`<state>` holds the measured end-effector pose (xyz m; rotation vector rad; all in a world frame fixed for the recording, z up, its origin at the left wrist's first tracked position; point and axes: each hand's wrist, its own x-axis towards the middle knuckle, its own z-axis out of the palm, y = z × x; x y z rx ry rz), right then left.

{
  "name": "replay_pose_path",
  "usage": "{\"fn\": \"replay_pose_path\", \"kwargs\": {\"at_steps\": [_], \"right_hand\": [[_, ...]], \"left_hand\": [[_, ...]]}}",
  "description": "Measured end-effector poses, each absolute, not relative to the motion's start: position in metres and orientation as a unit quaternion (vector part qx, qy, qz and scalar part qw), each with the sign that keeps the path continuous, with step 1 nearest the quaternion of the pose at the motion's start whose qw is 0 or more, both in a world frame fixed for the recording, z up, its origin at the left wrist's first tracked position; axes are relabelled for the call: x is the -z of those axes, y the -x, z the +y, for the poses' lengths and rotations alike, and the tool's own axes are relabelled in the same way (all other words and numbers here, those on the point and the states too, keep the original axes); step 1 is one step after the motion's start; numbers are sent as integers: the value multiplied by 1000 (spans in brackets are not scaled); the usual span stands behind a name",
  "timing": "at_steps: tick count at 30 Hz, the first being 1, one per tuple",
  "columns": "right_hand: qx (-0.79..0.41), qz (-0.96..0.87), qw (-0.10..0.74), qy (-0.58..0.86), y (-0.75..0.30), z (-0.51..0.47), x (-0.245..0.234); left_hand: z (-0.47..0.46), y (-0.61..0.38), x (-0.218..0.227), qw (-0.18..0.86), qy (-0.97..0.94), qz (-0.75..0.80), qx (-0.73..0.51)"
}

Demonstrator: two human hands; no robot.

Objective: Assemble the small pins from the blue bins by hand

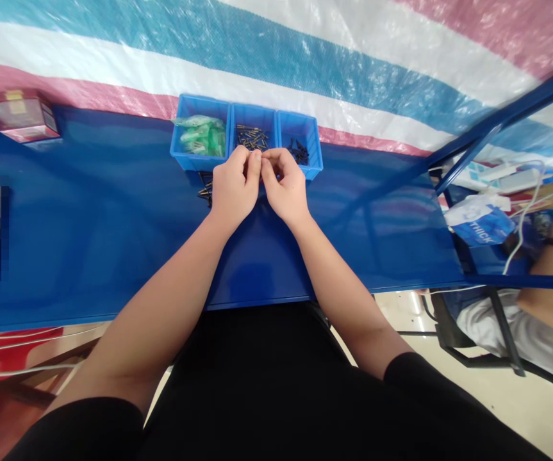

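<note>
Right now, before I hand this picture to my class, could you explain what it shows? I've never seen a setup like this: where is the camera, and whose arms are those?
This view comes from a camera worn on a person's head, looking down at their own arms. Their left hand and right hand meet with the fingertips pinched together, in front of a blue plastic three-compartment tray. Anything held is hidden by the fingers. The tray sits on a glossy blue table. Its left compartment holds green-tinted plastic bags, the middle small dark-and-brass metal parts, and the right small black parts. A few loose dark parts lie on the table.
</note>
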<state>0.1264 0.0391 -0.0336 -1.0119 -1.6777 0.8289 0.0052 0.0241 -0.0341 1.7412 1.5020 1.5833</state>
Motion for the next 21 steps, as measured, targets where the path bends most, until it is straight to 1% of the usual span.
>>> {"fn": "replay_pose_path", "kwargs": {"at_steps": [4,11,21], "right_hand": [[-326,-708,484,399,-125,38,33],[-300,-723,465,414,-125,35,29],[-309,-701,455,453,-126,35,28]], "left_hand": [[24,-4,33,175,-601,530,-572],[24,-5,33,160,-600,536,-572],[26,-5,38,177,-607,533,-563]]}}
